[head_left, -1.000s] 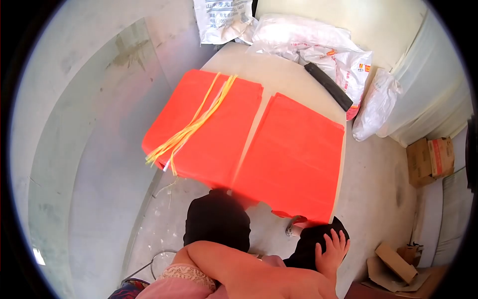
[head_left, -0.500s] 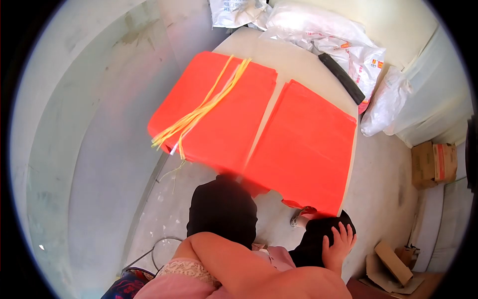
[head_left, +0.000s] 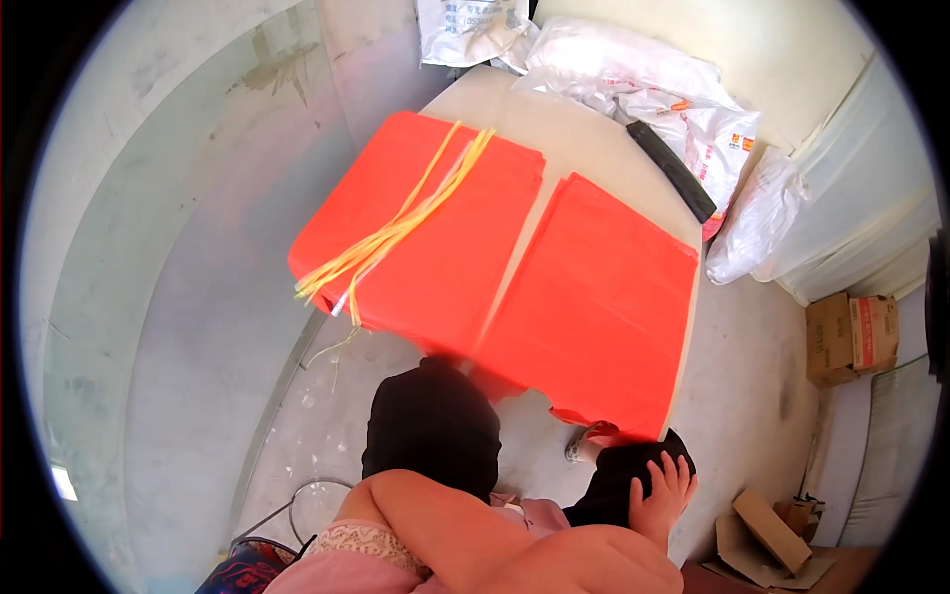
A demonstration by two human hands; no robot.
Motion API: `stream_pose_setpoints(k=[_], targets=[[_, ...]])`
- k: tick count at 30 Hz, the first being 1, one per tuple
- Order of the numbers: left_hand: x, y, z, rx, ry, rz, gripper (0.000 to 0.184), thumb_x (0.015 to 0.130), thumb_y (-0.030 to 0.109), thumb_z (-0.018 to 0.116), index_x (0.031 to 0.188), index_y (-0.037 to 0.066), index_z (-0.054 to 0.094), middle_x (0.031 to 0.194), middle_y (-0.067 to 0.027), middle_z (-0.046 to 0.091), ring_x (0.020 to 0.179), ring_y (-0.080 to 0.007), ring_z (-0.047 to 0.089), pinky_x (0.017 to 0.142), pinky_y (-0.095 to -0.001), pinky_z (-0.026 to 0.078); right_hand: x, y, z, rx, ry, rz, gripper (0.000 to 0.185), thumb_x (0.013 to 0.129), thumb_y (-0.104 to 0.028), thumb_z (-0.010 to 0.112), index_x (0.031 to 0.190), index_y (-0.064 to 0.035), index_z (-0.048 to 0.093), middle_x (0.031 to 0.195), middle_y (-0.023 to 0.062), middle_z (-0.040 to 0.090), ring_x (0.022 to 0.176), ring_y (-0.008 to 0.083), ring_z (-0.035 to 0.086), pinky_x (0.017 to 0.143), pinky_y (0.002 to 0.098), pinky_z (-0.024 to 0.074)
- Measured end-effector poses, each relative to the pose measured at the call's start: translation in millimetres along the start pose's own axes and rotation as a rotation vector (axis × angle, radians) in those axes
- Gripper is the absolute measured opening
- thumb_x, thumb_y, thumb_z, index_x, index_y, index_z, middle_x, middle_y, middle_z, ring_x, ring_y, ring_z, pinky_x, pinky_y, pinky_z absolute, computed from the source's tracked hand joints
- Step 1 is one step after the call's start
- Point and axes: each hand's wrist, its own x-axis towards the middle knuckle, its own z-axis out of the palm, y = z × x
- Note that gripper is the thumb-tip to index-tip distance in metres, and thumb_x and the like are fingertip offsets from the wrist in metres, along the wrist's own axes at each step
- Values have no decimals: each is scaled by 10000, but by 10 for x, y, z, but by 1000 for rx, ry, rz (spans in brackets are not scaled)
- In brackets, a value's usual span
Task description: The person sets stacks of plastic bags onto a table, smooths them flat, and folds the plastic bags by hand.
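Observation:
My right hand (head_left: 663, 498) rests on my black-clad right knee (head_left: 609, 480), its fingers spread and holding nothing. My bare left arm (head_left: 445, 520) comes out of a pink lace-trimmed sleeve and bends across my body; the left hand itself is out of sight. In front of my knees, two stacks of red sheet material lie side by side on a pale table: a left stack (head_left: 426, 257) and a right stack (head_left: 604, 297), with a narrow gap between them. A bundle of yellow strips (head_left: 406, 223) is laid slantwise over the left stack.
A black bar (head_left: 671, 172) lies along the table's (head_left: 564, 124) far right edge. White sacks (head_left: 633, 69) crowd behind it. Cardboard boxes (head_left: 851, 337) stand on the right, and flattened cardboard (head_left: 767, 535) lies at lower right. A pale wall (head_left: 218, 277) runs along the left.
The whole view has shifted slightly, so the table and sacks appear a little lower and further left. My right hand stays on the knee, and the red stacks and yellow strips lie as before.

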Motion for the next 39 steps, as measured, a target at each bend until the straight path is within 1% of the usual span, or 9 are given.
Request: stream_pose_setpoints(k=[4,9,15,21,24,28,31,33,39], targets=[[-131,16,143,-150,224,-8,88,947,87,696,933,34,627,755,-101,616,552,-227,538,507,-351,455,-2,5,-11,-1,1,-2,388,803,-230,777,1157,-78,725,1438,96,608,1445,369,426,1238,620,210],[50,-238,34,-206,145,162,170,951,101,717,862,48,582,763,-122,615,554,-236,533,520,-364,434,-1,11,-6,7,7,-16,405,807,-196,775,1188,-81,700,1445,109,601,1445,386,424,1228,617,208],[-69,429,352,-96,544,-553,311,921,8,701,716,78,478,614,-91,555,440,-190,448,626,-378,475,4,24,15,-5,7,-22,398,814,-203,766,1187,-82,700,1446,106,603,1447,383,424,1228,614,211],[126,-4,456,20,602,-115,342,921,2,701,703,91,453,580,-76,510,431,-184,429,605,-400,507,8,17,-1,-7,-3,-8,397,813,-211,762,1184,-81,705,1440,107,609,1439,387,431,1224,611,223],[148,50,597,34,726,-184,336,933,15,700,711,91,459,578,-72,489,444,-189,437,599,-411,514,6,13,2,-7,1,-5,394,793,-224,780,1153,-76,720,1427,102,611,1435,384,431,1227,629,223],[85,313,286,-1,420,-434,345,951,43,697,710,102,456,569,-68,462,443,-193,419,612,-412,527,-2,14,5,8,14,-4,395,788,-216,782,1151,-71,724,1422,107,615,1434,385,431,1227,631,221],[79,279,765,47,904,-401,349,968,72,685,709,113,455,557,-65,436,428,-194,399,650,-410,539,2,0,-11,14,16,-2,396,785,-213,784,1148,-66,725,1416,112,619,1432,387,434,1227,631,221],[156,240,863,50,1078,-342,347,976,86,677,709,117,458,550,-62,422,414,-194,388,696,-411,547,5,-13,-18,16,18,-5,396,784,-213,784,1145,-63,726,1413,114,621,1429,388,436,1228,630,220],[146,142,659,-91,841,-251,332,976,98,677,720,117,467,552,-57,415,407,-193,402,795,-424,550,8,-17,-24,17,17,-3,391,787,-218,780,1143,-63,730,1410,117,624,1425,388,442,1230,623,221]])
